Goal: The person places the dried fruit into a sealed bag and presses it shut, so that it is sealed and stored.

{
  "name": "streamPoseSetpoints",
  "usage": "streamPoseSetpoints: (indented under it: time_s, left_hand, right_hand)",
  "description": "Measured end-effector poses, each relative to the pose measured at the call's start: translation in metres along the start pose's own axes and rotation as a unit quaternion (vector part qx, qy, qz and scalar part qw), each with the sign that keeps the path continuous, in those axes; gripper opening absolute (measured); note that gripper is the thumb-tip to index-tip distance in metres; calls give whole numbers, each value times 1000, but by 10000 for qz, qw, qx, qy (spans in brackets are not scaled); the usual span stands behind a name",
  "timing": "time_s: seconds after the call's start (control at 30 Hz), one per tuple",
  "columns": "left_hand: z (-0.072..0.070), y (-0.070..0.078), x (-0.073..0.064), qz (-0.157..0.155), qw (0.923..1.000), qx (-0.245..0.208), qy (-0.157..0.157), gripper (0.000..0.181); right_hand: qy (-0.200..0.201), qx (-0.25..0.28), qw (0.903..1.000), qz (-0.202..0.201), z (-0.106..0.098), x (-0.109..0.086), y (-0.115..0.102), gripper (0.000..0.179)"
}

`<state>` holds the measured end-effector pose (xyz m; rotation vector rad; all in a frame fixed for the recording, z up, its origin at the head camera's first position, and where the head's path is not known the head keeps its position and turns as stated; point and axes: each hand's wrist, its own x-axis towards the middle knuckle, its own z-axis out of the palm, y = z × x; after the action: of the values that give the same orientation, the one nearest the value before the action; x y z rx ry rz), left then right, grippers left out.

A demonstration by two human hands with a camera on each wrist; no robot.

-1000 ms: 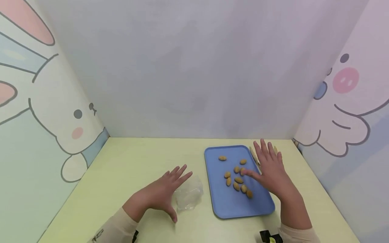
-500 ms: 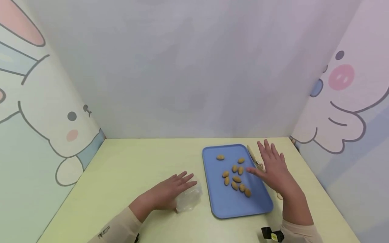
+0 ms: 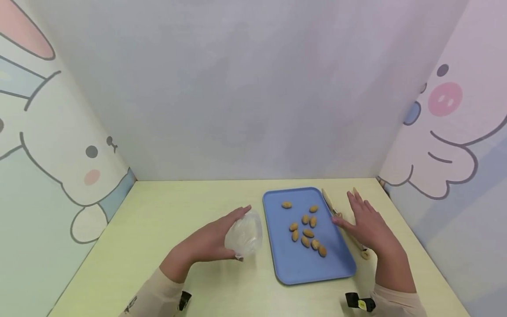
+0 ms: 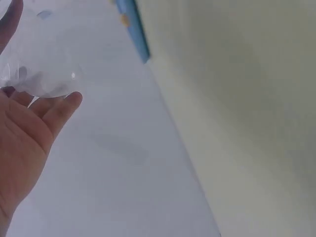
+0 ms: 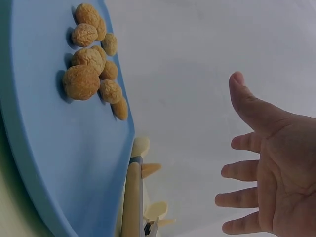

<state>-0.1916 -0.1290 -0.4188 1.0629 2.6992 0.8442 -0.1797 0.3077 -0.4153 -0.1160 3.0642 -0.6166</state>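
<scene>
My left hand grips a clear plastic container by its side, thumb at the near side and fingers round the far side. In the left wrist view the container is see-through and shiny, between thumb and fingers. My right hand hovers by the tray's right edge with fingers extended, holding nothing. Below and beside it lie slim beige-handled tools, partly hidden by the hand. Several brown, wrinkled oval pieces, like dried fruit or nuts, lie loose on the blue tray.
The pale yellow table reaches back to a grey wall. Side walls with cartoon animals stand left and right. The tray lies just right of the container.
My left hand has closed round the clear container and lifted and turned it. The right hand has shifted slightly right and towards me, showing more of the beige tools.
</scene>
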Motion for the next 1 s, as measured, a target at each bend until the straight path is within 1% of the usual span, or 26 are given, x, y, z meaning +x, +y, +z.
streamPoseSetpoints:
  time_s: [0.1,0.2,0.27,0.37,0.43,0.5,0.57,0.67,0.77,0.87,1.0]
  left_hand:
    - [-6,3,-2,-136,9988,-367,280,113]
    - [-8,4,-3,-173,9959,-702,545,108]
    - [-8,3,-2,-141,9933,-902,706,106]
    - [-6,1,-2,-122,9894,-1158,872,112]
    - [-5,0,-2,-106,9868,-1346,897,118]
    - [-4,0,-2,-142,9850,-1502,840,122]
    - [-3,-1,-2,-283,9841,-1603,708,121]
    - [-2,-4,-2,-644,9844,-1569,470,116]
    - [-1,-11,-2,-963,9841,-1468,273,113]
    - [2,-20,-1,-1086,9829,-1481,131,112]
    - [6,-30,0,-1135,9817,-1527,-46,120]
  right_hand:
    - [-246,-16,9994,236,1,-2,3,107]
    - [-460,-80,9976,504,2,-3,9,110]
    - [-595,-139,9957,702,4,-3,13,114]
    - [-849,-129,9914,986,6,-1,19,119]
    - [-986,-98,9887,1125,7,0,22,119]
    - [-1095,-50,9864,1224,8,1,23,119]
    - [-1177,1,9850,1265,9,2,25,119]
    - [-1353,42,9820,1321,10,2,28,118]
    - [-1516,34,9793,1340,11,4,32,118]
    - [-1567,-43,9780,1377,12,6,36,118]
    - [-1393,-259,9803,1374,17,10,42,120]
